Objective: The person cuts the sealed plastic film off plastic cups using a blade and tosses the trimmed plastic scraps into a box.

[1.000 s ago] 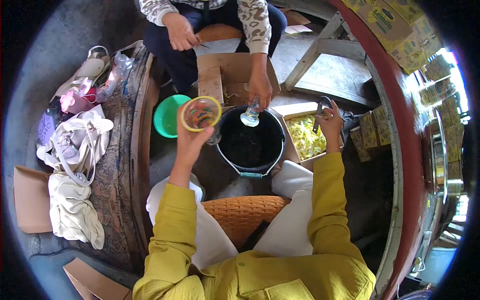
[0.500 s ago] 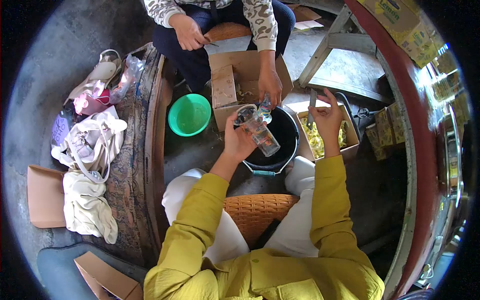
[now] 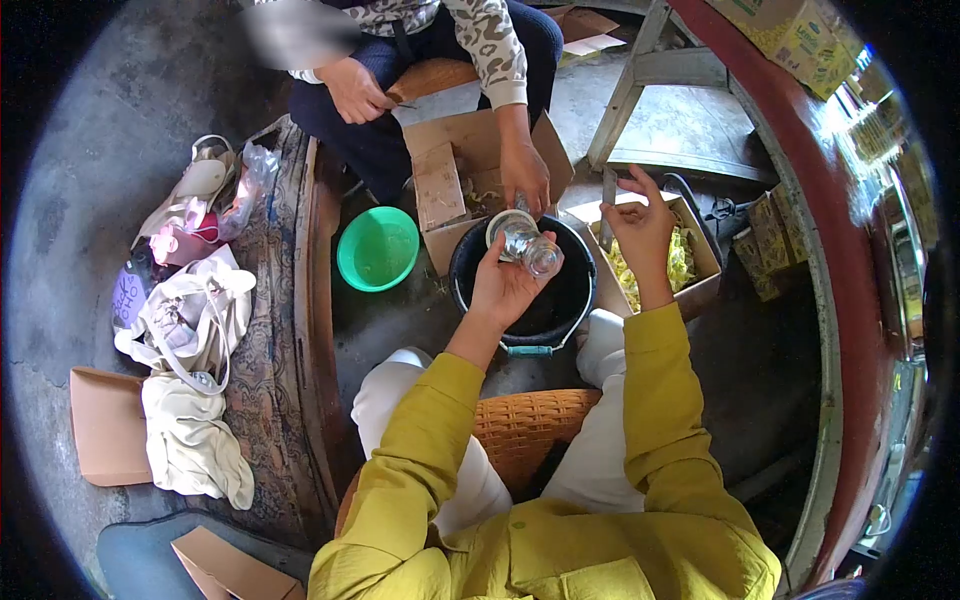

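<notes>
My left hand [image 3: 503, 292] is closed around a clear bottle [image 3: 527, 249], tilted over the dark bucket [image 3: 570, 290]. My right hand [image 3: 643, 228] pinches a thin, flat metal blade [image 3: 608, 205] between thumb and fingers, its other fingers raised. Below that hand stands a cardboard box [image 3: 702, 289] of crumpled yellow pieces [image 3: 680, 262]. Opposite me, a co-worker's hand [image 3: 525, 170] reaches to the bucket's far rim, holding something mostly hidden behind my bottle. The co-worker's other hand [image 3: 354, 92] holds a small thin object.
A green basin [image 3: 349, 262] sits left of the bucket. Behind it is an open cardboard box [image 3: 437, 187]. A patterned bench [image 3: 272, 380] with bags [image 3: 180, 325] runs along the left. Wooden trestle legs [image 3: 625, 95] and a red-edged table [image 3: 840, 250] border the right.
My left hand has shifted slightly right and turned the bottle, so one end now faces up toward me. The co-worker's bottle is now mostly hidden. The blade remains in my right hand.
</notes>
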Tool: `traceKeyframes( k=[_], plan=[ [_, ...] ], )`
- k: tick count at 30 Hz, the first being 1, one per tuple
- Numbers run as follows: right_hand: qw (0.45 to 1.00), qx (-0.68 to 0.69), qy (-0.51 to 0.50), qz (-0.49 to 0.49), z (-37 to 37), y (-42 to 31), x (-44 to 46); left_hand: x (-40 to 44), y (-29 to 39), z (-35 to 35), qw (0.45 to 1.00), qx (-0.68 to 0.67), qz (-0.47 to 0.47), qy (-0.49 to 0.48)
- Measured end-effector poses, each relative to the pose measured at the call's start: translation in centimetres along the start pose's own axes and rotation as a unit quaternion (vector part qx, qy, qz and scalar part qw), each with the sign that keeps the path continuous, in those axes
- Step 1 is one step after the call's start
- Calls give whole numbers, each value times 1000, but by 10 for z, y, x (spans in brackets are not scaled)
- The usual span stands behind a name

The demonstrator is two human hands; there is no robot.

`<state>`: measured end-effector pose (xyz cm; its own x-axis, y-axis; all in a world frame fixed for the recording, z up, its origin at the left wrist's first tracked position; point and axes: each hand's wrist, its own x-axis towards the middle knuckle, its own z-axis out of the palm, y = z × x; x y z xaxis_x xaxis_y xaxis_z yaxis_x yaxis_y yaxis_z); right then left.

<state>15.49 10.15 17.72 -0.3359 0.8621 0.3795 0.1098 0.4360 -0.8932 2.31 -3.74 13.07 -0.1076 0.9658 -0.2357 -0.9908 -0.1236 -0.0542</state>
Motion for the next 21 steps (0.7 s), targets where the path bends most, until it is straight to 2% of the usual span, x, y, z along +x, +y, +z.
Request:
traceKeyframes(
  k=[4, 10, 13, 16, 17, 18, 20, 21],
  plan=[
    [1000, 7, -8, 11, -2, -3, 0, 2, 7, -5, 997, -66, -38, 8],
    [1000, 4, -6, 12, -1, -2, -1, 2, 9, -4, 997, -66, -29, 30],
    [1000, 1, -1, 16, -1, -5, -2, 0, 8, 1, 994, -88, -59, 13],
    [1000, 4, 10, 14, -3, -5, -2, -4, 8, 3, 996, 3, -89, -22],
    [999, 26, 36, 15, -2, 7, -6, -9, 5, 11, 997, 28, -71, 25],
    [997, 50, 63, 13, -1, 17, -8, -11, 3, 11, 995, 43, -83, 30],
    [989, 105, 64, 77, -2, 11, -18, -7, 6, -7, 990, 79, -111, 38],
    [984, 143, 56, 86, -1, 18, -24, -3, 8, -25, 977, 185, -92, 44]
  ],
)
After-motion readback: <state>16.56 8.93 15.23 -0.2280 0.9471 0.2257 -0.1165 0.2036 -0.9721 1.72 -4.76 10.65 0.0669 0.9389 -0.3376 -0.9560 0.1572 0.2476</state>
